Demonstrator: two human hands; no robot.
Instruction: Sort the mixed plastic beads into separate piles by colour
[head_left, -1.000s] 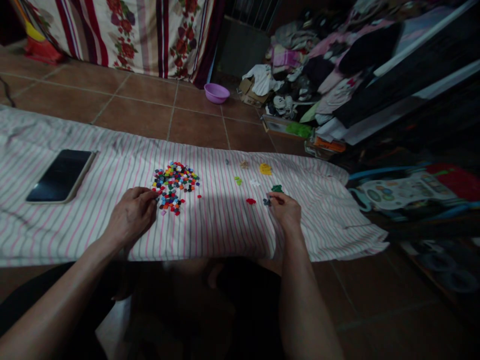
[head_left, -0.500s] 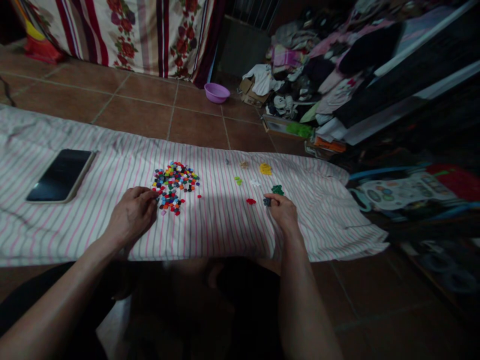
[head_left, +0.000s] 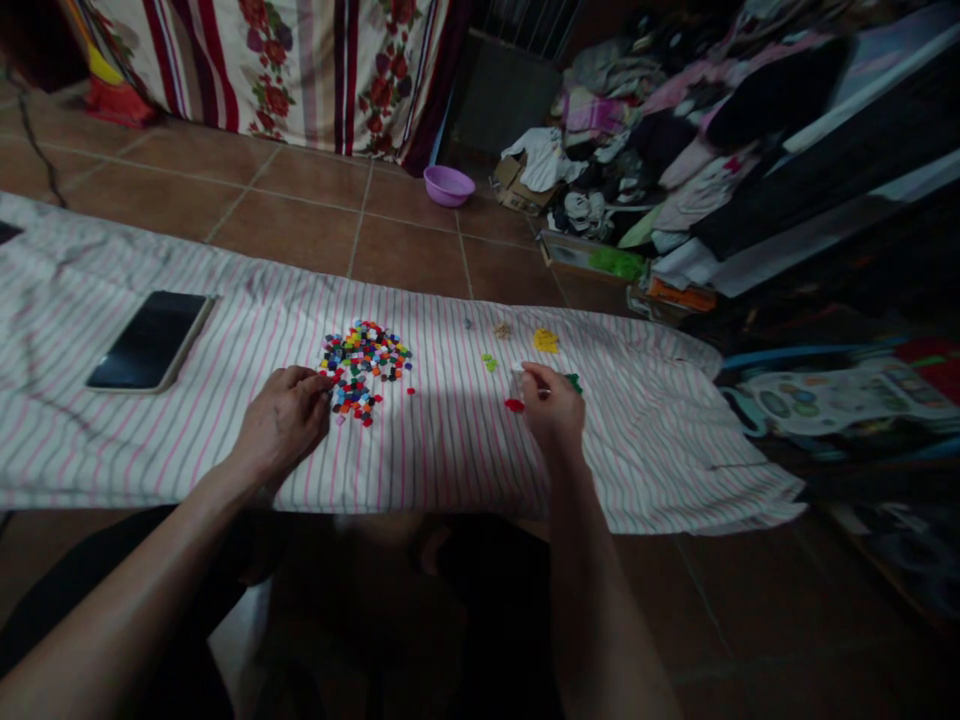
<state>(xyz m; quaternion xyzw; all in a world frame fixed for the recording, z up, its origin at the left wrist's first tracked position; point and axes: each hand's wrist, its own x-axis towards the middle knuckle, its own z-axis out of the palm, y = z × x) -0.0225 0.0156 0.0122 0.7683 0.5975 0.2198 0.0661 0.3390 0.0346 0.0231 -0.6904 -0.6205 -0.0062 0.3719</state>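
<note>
A mixed pile of small coloured beads (head_left: 367, 352) lies on the striped cloth (head_left: 450, 460). My left hand (head_left: 289, 415) rests at the pile's left edge, fingers curled together and touching it; whatever is between the fingertips is too small to make out. Over the small sorted groups, my right hand (head_left: 553, 400) has its thumb and finger pinched, their contents unclear. Just left of it sit red beads (head_left: 514, 405). Around it are lime green beads (head_left: 489, 362), yellow beads (head_left: 546, 340) and partly covered dark green beads (head_left: 574, 383). The right hand hides the dark grey group and most of the white one.
A phone (head_left: 151, 340) lies on the cloth at left. Tan beads (head_left: 502, 330) and a tiny grey group (head_left: 469, 323) are toward the far edge. One red bead (head_left: 410, 391) lies apart. Beyond are a purple basin (head_left: 448, 186) on the floor and heaped clothes (head_left: 600, 130).
My right hand has moved left and slightly away from me, off the dark grey beads to beside the white ones. My left hand stays at the pile. The view has shifted slightly.
</note>
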